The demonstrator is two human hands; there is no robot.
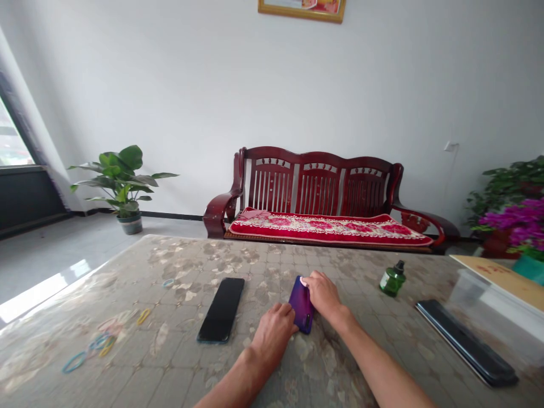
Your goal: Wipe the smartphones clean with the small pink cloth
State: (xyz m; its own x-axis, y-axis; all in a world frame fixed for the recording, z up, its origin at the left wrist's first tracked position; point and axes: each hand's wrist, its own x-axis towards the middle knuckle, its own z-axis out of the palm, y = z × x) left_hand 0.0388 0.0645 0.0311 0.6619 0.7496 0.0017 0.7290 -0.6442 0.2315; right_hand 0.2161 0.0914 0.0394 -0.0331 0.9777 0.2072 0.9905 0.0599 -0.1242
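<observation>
A purple smartphone (301, 303) lies back side up on the table, its camera strip toward me. My left hand (275, 324) is closed at its left edge, with the fingers curled against the phone. Near the phone's far right corner, my right hand (322, 293) presses a small white pad (303, 281) onto the back; most of the pad is hidden under the fingers. To the left lies a second phone (221, 310) with a dark screen facing up. A green glass bottle (392, 279) with a black top stands to the right.
Several coloured hair ties (102, 343) lie at the left. At the right are a long black case (465, 341) and a clear plastic box (488, 311) with a tan board (505, 277) on it. Beyond the patterned tablecloth (178, 368) stands a wooden bench (318, 181).
</observation>
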